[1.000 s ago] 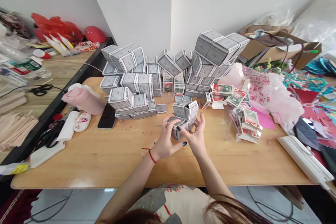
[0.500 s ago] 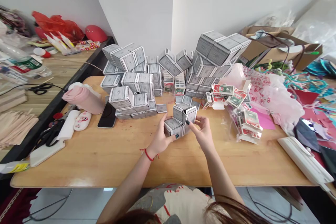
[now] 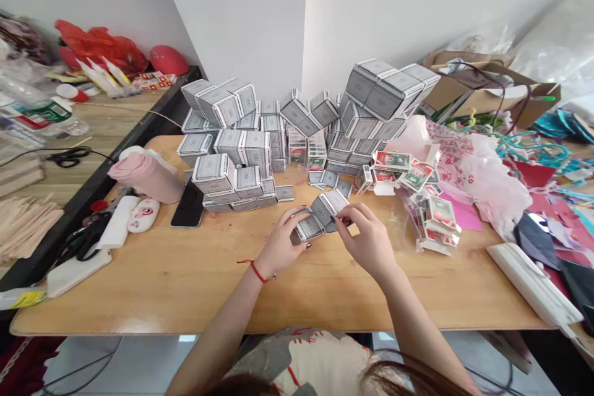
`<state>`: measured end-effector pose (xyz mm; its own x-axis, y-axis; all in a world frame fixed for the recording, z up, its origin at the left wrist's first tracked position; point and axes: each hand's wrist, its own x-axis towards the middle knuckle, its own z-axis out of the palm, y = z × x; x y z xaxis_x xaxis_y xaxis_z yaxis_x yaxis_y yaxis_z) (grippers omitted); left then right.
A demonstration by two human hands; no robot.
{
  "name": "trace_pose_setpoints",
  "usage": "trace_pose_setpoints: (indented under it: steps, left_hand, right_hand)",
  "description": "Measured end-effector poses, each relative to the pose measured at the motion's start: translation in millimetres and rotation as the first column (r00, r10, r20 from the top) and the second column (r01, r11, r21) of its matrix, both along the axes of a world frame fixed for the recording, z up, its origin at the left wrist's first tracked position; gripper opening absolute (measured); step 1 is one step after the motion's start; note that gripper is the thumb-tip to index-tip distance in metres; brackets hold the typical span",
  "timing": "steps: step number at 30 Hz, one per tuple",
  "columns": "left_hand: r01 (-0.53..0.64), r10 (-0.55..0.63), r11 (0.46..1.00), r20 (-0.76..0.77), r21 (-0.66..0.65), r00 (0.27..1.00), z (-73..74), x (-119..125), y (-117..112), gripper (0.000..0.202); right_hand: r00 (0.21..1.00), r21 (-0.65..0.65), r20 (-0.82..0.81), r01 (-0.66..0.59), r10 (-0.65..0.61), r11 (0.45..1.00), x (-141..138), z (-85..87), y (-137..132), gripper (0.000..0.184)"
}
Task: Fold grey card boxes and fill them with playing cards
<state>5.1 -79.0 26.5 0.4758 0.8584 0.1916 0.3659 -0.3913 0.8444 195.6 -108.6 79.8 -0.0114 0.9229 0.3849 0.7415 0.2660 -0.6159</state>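
Between my hands, over the front middle of the wooden table, is a folded playing-card structure (image 3: 312,228) made of box shapes with patterned grey backs. My left hand (image 3: 284,241) grips its left end, thumb in front and fingers over the top. On the other side, my right hand (image 3: 364,236) pinches the right part by its edge. Just behind lie a few loose cards (image 3: 330,179). Larger stacks of card boxes (image 3: 232,167) stand at the back left, and another tall stack (image 3: 385,96) rises at the back right.
Opened card packs (image 3: 439,216) and a plastic bag (image 3: 482,161) lie to the right, with a white power strip (image 3: 533,278) near the edge. At left are a phone (image 3: 188,204), a pink roll (image 3: 148,179) and black scissors (image 3: 95,236). Cardboard boxes (image 3: 487,90) sit behind.
The card structure has tilted and sits lower between my hands. My right hand has turned over, its fingers now coming onto the piece's right edge from above.
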Motion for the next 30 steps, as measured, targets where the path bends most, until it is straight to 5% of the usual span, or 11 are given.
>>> trace_pose_setpoints:
  steps: [5, 9, 15, 17, 19, 20, 26, 30]
  left_hand:
    - [-0.050, 0.046, 0.998, -0.069, -0.049, 0.997, -6.9, -5, 0, 0.057]
    - [-0.010, 0.005, 0.998, -0.081, -0.065, 0.997, -10.8, -12, 1, 0.061]
    - [0.093, -0.098, 0.992, -0.059, -0.085, 0.993, -13.0, -15, 4, 0.066]
    - [0.096, -0.102, 0.992, -0.068, -0.085, 0.992, -14.2, -16, 5, 0.066]
    - [0.087, -0.094, 0.992, -0.082, -0.087, 0.992, -15.4, -16, 6, 0.066]
    - [0.081, -0.089, 0.993, -0.089, -0.088, 0.992, -15.9, -17, 7, 0.067]
    - [0.076, -0.086, 0.993, -0.103, -0.093, 0.991, -17.2, -18, 17, 0.070]
    - [0.102, -0.111, 0.988, -0.077, -0.113, 0.991, -17.5, -17, 23, 0.072]
  right_hand:
    - [0.996, -0.249, -0.051, 0.060, -0.075, 0.967, -1, -2.0, -7, 0.009]
    - [0.990, -0.558, -0.128, -0.024, -0.057, 0.830, 4, 7.4, -13, 0.007]
    - [0.946, -0.712, -0.156, -0.307, 0.284, 0.632, 7, 13.0, -6, 0.012]
    - [0.895, -0.739, -0.303, -0.438, 0.327, 0.512, 9, 9.6, 4, 0.018]
    - [0.810, -0.735, -0.527, -0.587, 0.258, 0.339, 12, 3.9, 14, 0.030]
    - [0.770, -0.711, -0.607, -0.637, 0.196, 0.300, 14, 0.3, 18, 0.034]
    - [0.583, -0.615, -0.787, -0.720, -0.201, 0.321, 18, -28.8, 30, 0.022]
    - [0.701, -0.716, -0.677, -0.558, -0.224, 0.419, 9, -45.3, 34, 0.008]
